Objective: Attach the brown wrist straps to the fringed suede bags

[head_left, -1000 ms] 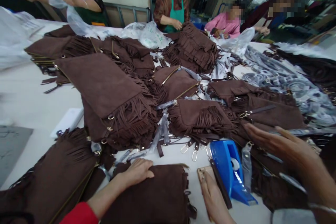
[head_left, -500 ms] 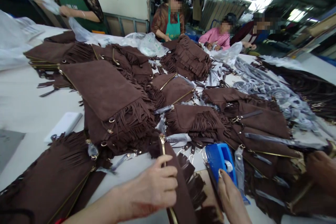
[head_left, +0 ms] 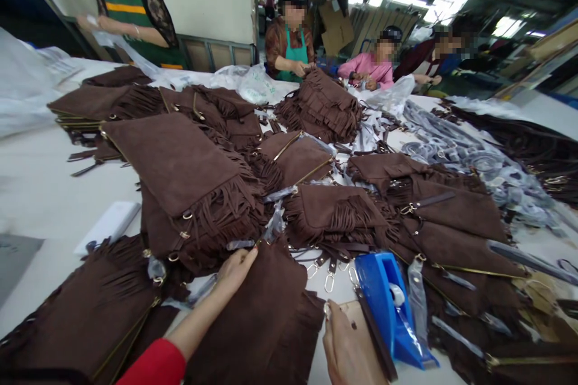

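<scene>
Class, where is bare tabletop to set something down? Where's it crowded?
Widest: the white table at left, between stacked bags, flat white item and grey sheet. A narrow strip lies between the bag in the left hand and the tape dispenser, the right hand at its near end. More bags crowd the middle, straps the rear right.

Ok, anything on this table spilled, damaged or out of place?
Nothing visibly spilled or damaged. The brown fringed bags lie overlapping at mixed angles, which looks untidy, though; the blue tape dispenser near the right hand seems in order.

Red sleeve (head_left: 156, 364) above bare left forearm (head_left: 202, 314)
</scene>
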The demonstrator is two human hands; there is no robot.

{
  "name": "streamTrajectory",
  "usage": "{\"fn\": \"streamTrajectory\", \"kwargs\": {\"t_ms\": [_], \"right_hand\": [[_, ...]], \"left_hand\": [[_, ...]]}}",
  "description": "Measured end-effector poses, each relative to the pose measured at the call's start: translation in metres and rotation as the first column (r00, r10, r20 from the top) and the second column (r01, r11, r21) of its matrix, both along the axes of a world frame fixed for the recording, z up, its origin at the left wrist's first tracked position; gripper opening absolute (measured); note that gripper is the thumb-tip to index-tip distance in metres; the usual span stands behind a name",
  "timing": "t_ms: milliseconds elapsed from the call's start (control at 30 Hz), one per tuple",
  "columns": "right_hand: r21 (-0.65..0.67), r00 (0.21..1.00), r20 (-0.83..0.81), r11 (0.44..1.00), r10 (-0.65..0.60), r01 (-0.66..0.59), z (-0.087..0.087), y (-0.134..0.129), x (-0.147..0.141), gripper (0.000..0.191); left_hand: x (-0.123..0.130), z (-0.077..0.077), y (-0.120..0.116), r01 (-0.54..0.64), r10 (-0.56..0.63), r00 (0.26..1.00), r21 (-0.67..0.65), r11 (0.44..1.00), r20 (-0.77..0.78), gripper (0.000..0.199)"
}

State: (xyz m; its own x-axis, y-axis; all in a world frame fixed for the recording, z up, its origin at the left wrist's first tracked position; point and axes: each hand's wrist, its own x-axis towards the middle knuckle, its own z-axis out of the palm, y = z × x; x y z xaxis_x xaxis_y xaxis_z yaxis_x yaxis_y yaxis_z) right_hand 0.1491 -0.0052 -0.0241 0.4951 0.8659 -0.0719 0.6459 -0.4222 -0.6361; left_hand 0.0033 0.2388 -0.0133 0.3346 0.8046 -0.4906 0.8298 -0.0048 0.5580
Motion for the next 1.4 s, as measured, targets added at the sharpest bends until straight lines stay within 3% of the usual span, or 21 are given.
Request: {"fn": "streamTrajectory", "kwargs": {"t_ms": [200, 367, 433, 567, 667, 867, 1100, 1267, 1400], "right_hand": [[-0.046, 0.988, 0.043, 0.988, 0.147, -0.145, 0.012, 0.04, -0.001, 0.045], [-0.019, 0.985, 0.044, 0.986, 0.165, -0.164, 0.017, 0.067, -0.004, 0.044], [0.022, 0.989, 0.094, 0.993, 0.118, -0.12, 0.01, 0.071, -0.009, 0.045], [0.074, 0.975, 0.207, 0.993, 0.076, -0.093, -0.002, 0.069, -0.015, 0.047], [0.089, 0.964, 0.249, 0.989, 0.092, -0.117, 0.004, 0.071, -0.017, 0.048], [0.147, 0.942, 0.314, 0.974, 0.119, -0.172, 0.017, 0.082, -0.024, 0.051], [0.139, 0.921, 0.376, 0.976, 0.104, -0.167, 0.026, 0.088, -0.026, 0.046], [0.016, 0.924, 0.346, 0.984, 0.161, -0.178, 0.042, 0.095, -0.022, 0.036], [-0.114, 0.951, 0.256, 0.982, 0.175, -0.15, 0.047, 0.099, -0.021, 0.033]], "left_hand": [[0.039, -0.002, -0.009, -0.113, 0.114, 0.993, 0.031, 0.993, -0.033, 0.039], [0.046, 0.004, -0.029, -0.23, 0.235, 0.971, 0.115, 0.966, -0.032, 0.048], [0.04, 0.005, -0.042, -0.251, 0.247, 0.968, 0.1, 0.963, 0.049, 0.047], [0.019, 0.012, -0.063, -0.168, 0.2, 0.896, -0.114, 0.979, 0.396, 0.041], [0.008, 0.025, -0.068, -0.123, 0.188, 0.871, -0.169, 0.978, 0.453, 0.033], [0.013, 0.044, -0.066, -0.071, 0.074, 0.839, -0.026, 0.997, 0.539, 0.017], [0.022, 0.044, -0.064, -0.169, 0.079, 0.841, 0.121, 0.978, 0.536, 0.015], [0.028, 0.042, -0.072, -0.116, -0.044, 0.823, 0.243, 0.963, 0.566, 0.012], [0.031, 0.038, -0.078, -0.071, -0.211, 0.762, 0.404, 0.912, 0.612, 0.011]]}}
